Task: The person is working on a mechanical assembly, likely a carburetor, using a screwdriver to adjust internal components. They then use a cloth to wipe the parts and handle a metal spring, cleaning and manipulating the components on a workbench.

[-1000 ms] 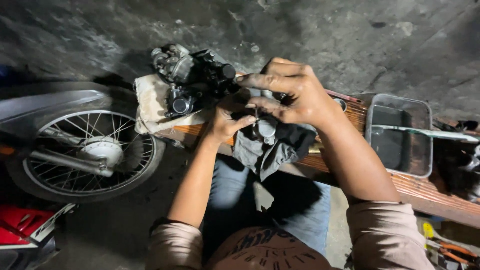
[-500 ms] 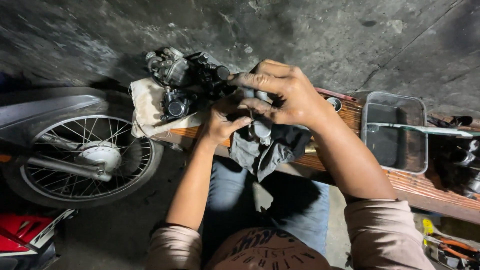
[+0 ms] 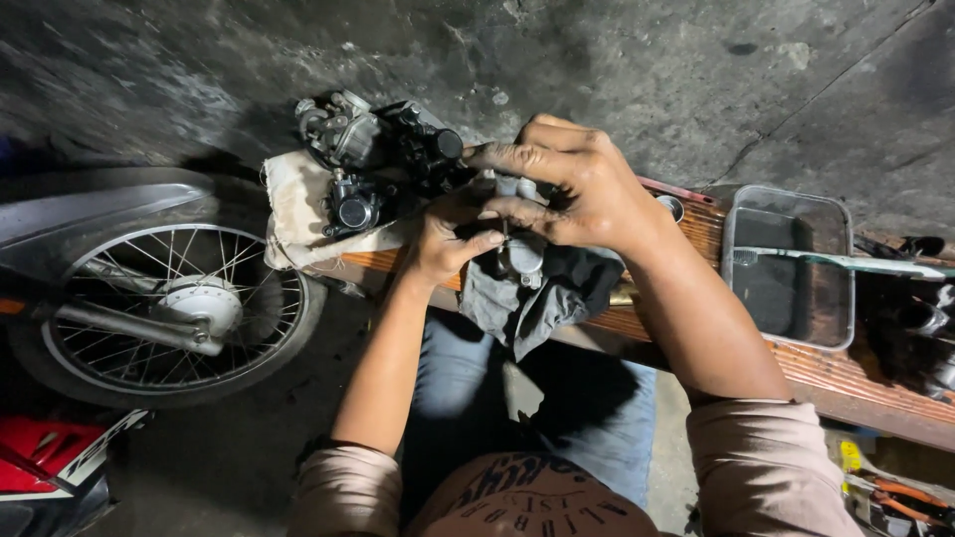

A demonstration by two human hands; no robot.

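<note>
Holding a small grey metal engine part (image 3: 521, 254) in both hands over the edge of a wooden bench (image 3: 826, 373), with a dark rag (image 3: 542, 293) bunched right under it and hanging off the bench edge. Left hand (image 3: 448, 239) comes up from below, fingers curled snug around the part's left side. Right hand (image 3: 567, 184) sits on top, fingers bent and pinched narrow on the upper end of it, so most of the part is hidden.

Just behind the hands, a couple more carburetor-looking assemblies (image 3: 373, 154) lie on a pale cloth (image 3: 293, 204) at the bench's left end. Off to the right is a clear plastic tray (image 3: 791, 264) with a toothbrush (image 3: 846, 261) lying across it. Spoked motorbike wheel (image 3: 169, 303) stands on the concrete floor at left, near the bench.
</note>
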